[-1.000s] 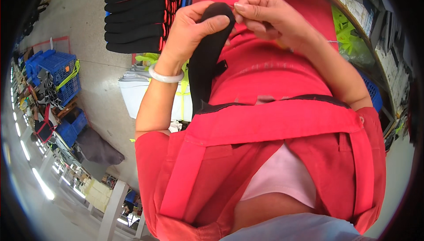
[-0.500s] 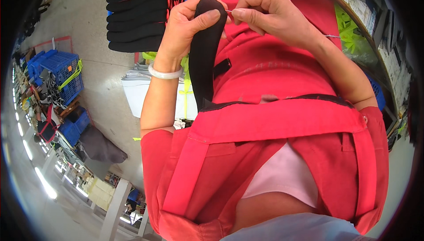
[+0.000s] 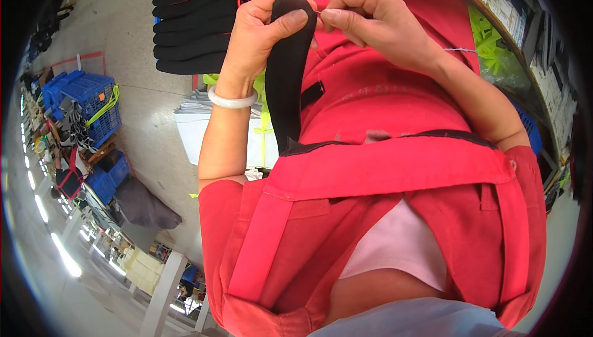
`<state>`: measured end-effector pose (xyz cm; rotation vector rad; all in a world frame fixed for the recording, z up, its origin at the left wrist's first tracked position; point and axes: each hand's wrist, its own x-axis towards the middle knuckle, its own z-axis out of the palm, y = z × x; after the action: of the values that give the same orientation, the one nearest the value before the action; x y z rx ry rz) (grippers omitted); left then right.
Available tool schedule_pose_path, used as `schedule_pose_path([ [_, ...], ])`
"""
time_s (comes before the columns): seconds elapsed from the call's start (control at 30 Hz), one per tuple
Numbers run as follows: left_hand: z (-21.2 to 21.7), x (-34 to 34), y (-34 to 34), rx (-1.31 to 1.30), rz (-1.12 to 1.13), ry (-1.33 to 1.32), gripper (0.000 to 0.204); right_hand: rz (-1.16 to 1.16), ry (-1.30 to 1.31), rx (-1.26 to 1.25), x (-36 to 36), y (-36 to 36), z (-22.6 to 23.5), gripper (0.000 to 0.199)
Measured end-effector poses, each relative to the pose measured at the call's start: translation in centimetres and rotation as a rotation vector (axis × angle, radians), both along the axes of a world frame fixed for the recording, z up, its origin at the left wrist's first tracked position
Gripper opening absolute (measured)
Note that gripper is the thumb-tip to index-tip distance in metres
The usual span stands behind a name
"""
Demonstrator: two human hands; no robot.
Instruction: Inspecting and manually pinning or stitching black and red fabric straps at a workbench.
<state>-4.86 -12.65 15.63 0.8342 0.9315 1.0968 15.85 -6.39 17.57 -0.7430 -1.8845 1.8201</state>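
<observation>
My left hand (image 3: 262,31) grips the rounded top of a long black fabric strip (image 3: 286,84), thumb across its front and fingers behind. The strip hangs down along my red apron (image 3: 383,59). Close to the strip's right edge, my right hand (image 3: 377,22) is closed in a pinch. A thin needle-like thing (image 3: 319,12) shows between its fingertips and the strip; whether it is needle or thread is too small to tell. Beyond my left hand lies a row of similar black strips (image 3: 193,34) with red edges.
Below that row, a white stack (image 3: 210,133) bound with yellow-green ribbon stands left of my lap. Along the right runs a cluttered table edge (image 3: 494,3) with a bag of yellow-green material (image 3: 488,43). Blue crates (image 3: 92,102) and a grey cloth (image 3: 145,204) are farther left.
My right fingertips have come slightly closer to the strip's edge, and less of the thin thing shows. The left hand keeps its grip. The whole view has shifted slightly.
</observation>
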Motion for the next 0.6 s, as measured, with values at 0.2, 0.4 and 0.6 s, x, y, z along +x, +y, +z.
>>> schedule_pose_path([
  [0.2, 0.4, -0.1, -0.3, 0.055, 0.042, -0.128, 0.02, 0.097, 0.308, -0.761, -0.3, -0.9, 1.6, 0.024],
  [0.4, 0.9, -0.9, 0.2, -0.018, 0.076, -0.099, 0.021, 0.084, -0.093, -0.31, 0.0, 1.9, 0.7, 0.027],
  [0.6, 0.8, -0.6, 0.1, -0.006, 0.045, 0.04, 0.022, 0.004, -0.104, -0.076, -0.1, 1.4, 1.7, 0.027],
])
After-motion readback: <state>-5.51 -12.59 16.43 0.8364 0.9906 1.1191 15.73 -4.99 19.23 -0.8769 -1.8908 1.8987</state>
